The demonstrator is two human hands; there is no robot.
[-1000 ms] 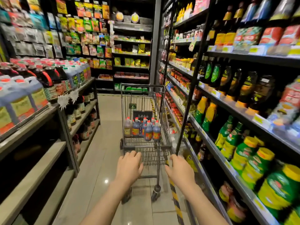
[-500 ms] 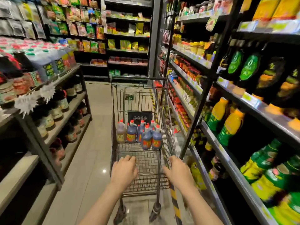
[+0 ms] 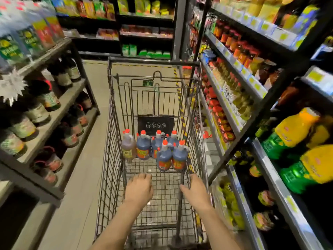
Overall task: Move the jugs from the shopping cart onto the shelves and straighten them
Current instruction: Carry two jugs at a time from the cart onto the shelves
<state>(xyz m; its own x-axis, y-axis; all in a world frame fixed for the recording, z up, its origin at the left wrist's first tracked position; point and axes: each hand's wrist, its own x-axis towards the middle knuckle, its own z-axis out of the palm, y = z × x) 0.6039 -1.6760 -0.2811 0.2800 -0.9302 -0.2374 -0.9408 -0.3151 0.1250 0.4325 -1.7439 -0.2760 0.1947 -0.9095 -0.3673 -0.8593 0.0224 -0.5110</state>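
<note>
A wire shopping cart [image 3: 111, 134] stands in the aisle right in front of me. Several small jugs with red caps stand upright at its far end. One amber jug [image 3: 128, 148] is on the left, with dark blue jugs [image 3: 164, 159] beside it. My left hand [image 3: 138, 190] reaches over the basket with relaxed fingers and holds nothing. My right hand [image 3: 195, 191] hangs just inside the cart's right wall, also holding nothing. Both hands are short of the jugs.
Grey shelves [image 3: 59, 112] on the left carry rows of dark handled jugs. Black shelves [image 3: 234, 112] on the right hold jars and green-and-yellow oil bottles [image 3: 295, 134]. The tiled aisle floor [image 3: 97, 91] runs left of the cart to more shelving at the far end.
I have come closer and now look down into the cart. Both hands have moved forward from its near end to over the basket, toward the jugs.
</note>
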